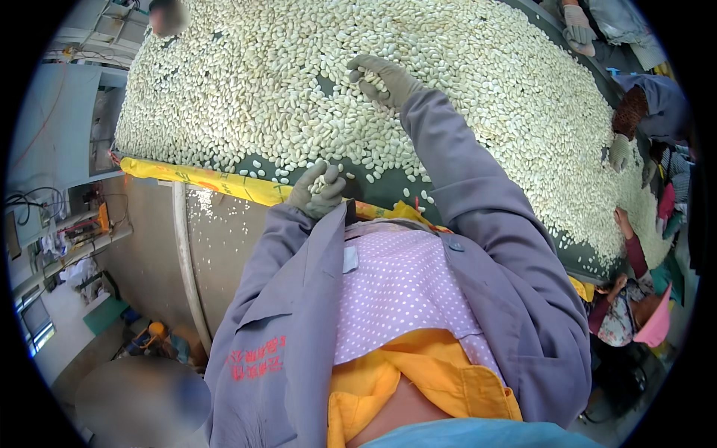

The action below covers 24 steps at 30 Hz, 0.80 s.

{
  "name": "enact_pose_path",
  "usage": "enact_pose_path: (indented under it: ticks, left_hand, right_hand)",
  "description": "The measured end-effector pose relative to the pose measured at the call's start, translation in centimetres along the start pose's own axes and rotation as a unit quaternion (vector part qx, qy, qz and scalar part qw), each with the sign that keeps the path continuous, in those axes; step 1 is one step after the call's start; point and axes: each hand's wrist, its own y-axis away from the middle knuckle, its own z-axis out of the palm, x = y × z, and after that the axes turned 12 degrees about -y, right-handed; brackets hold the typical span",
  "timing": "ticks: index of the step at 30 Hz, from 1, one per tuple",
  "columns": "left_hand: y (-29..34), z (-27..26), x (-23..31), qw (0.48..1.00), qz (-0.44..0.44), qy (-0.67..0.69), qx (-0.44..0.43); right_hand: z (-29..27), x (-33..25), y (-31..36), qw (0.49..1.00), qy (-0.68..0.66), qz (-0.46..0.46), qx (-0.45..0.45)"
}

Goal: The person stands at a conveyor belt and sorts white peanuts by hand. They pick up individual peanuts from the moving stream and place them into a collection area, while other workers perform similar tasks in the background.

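A thick spread of white beans (284,97) covers the dark green table (366,179) in front of me. My right hand (388,81), in a grey-green glove, reaches out over the middle of the spread. Its fingers are curled round some beans, which show between thumb and fingertips. My left hand (317,193), gloved alike, is close to my body at the near edge of the table. Its fingers are bent up round a few beans, partly hiding them.
Yellow sheeting (202,181) wraps the table's near edge. Several people work along the right side, one wearing a pink hat (655,319). A gloved hand (577,31) is at the far right. Beans lie spilled on the floor (246,239) beside a pale pole (187,261).
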Motion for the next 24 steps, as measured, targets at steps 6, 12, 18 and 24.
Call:
enact_pose_path:
  ticks: [6,12,18,24]
  left_hand:
    - [-1.4,0.4,-1.3,1.0,-0.014,-0.003,0.015]
    - [-2.3,0.6,-3.0,1.0,-0.006,0.003,0.028]
    - [-3.4,0.6,-4.3,1.0,-0.005,0.001,0.024]
    - [-4.7,0.5,-5.7,1.0,0.001,-0.014,-0.012]
  right_hand:
    - [3.2,3.2,-6.3,0.729,0.684,-0.019,-0.012]
    - [5.0,3.7,-5.2,0.699,0.706,0.093,-0.067]
    - [3.5,4.3,-0.3,0.754,0.645,0.127,0.003]
    - [1.3,5.8,1.8,0.74,0.661,0.123,0.007]
